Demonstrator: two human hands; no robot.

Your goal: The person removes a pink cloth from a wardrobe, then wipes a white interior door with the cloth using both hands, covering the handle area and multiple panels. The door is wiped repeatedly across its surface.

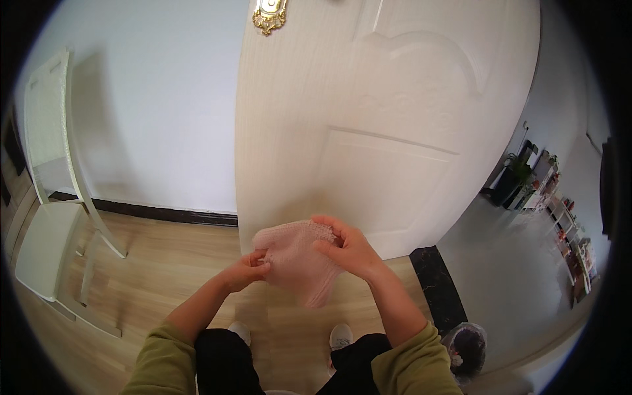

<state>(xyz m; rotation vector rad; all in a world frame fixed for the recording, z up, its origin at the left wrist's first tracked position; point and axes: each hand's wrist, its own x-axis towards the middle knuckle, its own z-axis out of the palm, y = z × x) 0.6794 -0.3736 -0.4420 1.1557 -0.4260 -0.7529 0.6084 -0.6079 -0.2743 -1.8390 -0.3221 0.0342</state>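
Observation:
A pink cloth (298, 256) hangs between my two hands, in front of the lower part of a pale wooden door (291, 123). My left hand (245, 271) pinches its left edge between thumb and fingers. At the upper right corner, my right hand (348, 247) grips the cloth, thumb on the near side and fingers behind. The lower end of the cloth droops freely above the floor and looks slightly blurred. Folds run across its surface.
A white chair (49, 247) stands at the left by the wall (163, 108). A dark threshold strip (438, 284) crosses the doorway. Near my right elbow is a bin with a clear plastic liner (466, 348). Beyond the doorway, potted plants (518, 170) line the far wall.

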